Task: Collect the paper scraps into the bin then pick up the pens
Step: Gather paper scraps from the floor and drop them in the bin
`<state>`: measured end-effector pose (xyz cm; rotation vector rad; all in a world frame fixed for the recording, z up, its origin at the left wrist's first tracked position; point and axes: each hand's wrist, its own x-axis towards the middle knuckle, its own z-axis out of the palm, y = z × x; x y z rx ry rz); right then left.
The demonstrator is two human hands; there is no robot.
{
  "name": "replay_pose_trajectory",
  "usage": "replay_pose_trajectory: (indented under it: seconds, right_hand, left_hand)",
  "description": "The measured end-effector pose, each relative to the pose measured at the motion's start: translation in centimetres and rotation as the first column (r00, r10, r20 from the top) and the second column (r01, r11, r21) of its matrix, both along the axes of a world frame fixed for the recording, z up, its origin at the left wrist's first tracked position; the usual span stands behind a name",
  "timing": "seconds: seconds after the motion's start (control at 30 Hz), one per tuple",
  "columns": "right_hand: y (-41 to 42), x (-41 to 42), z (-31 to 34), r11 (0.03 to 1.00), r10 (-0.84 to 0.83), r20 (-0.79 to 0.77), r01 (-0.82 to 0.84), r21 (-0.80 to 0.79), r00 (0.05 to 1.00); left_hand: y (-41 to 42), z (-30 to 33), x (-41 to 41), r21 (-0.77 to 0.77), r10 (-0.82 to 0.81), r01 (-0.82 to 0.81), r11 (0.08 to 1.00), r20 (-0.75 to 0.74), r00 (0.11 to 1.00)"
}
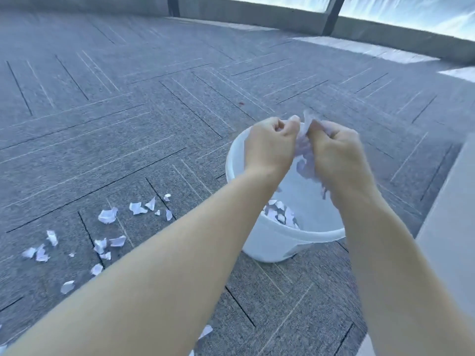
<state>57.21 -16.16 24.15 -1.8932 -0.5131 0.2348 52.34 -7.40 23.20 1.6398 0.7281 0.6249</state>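
Note:
Both my hands are held over a white bin (270,242) that stands on the grey carpet. My left hand (271,147) and my right hand (336,155) have their fingers curled around a bunch of white paper scraps (304,142) between them. Some pieces hang down into the bin. Several scraps (280,213) lie on the bin's bottom. More loose scraps (108,215) are scattered on the carpet to the left of the bin. No pens are in view.
A pale flat surface (447,227) rises at the right edge, close to the bin. A low wall (257,14) with windows runs along the far side. One scrap (205,331) lies on the carpet under my left forearm.

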Motion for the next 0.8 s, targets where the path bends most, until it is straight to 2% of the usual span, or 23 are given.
replay_pose_trajectory:
  seconds: [0.07,0.13,0.23,0.3,0.5,0.57,0.63,0.73,0.8]
  right_hand:
    - [-0.8,0.6,-0.8,0.992,0.016,-0.082,-0.026,-0.12,0.997]
    - [-1.1,0.7,-0.9,0.969,0.013,-0.063,-0.028,-0.246,0.998]
    - [-0.4,0.1,-0.7,0.974,0.013,0.014,-0.01,-0.227,1.0]
    - [0.8,-0.5,-1.2,0.986,0.001,0.078,0.012,-0.165,0.997]
    - [2.5,-2.2,-2.9,0.977,0.013,0.229,0.036,-0.208,0.973]
    - [3.1,-3.7,-2.8,0.99,0.018,0.263,0.02,-0.139,0.965]
    - [4.2,-6.2,-2.3,0.999,0.036,0.275,-0.038,-0.001,0.961]
    - [6.8,-11.7,-3.2,0.969,0.177,0.308,-0.22,0.111,0.935]
    - [8.3,-14.5,-5.9,0.936,0.328,0.288,-0.35,0.031,0.9]
  left_hand:
    - [0.0,-0.9,0.5,-0.083,-0.132,0.12,0.989,-0.146,0.981]
    - [-0.1,-1.2,0.3,-0.09,-0.197,0.181,0.979,-0.211,0.957]
    - [0.0,-1.0,-0.8,-0.055,-0.192,0.185,0.981,-0.211,0.958]
    - [0.8,-1.1,-1.6,-0.027,-0.154,0.152,0.988,-0.181,0.971]
    - [2.6,-1.7,-5.9,0.017,-0.001,0.001,1.0,0.014,1.0]
    - [3.1,-2.1,-8.2,0.023,0.037,-0.039,0.999,0.069,0.997]
    - [4.0,-2.9,-10.8,0.038,0.11,-0.114,0.993,0.109,0.988]
    - [5.6,-6.0,-15.5,0.048,0.253,-0.255,0.966,0.046,0.966]
    - [6.1,-9.5,-18.6,0.034,0.301,-0.299,0.954,-0.103,0.948]
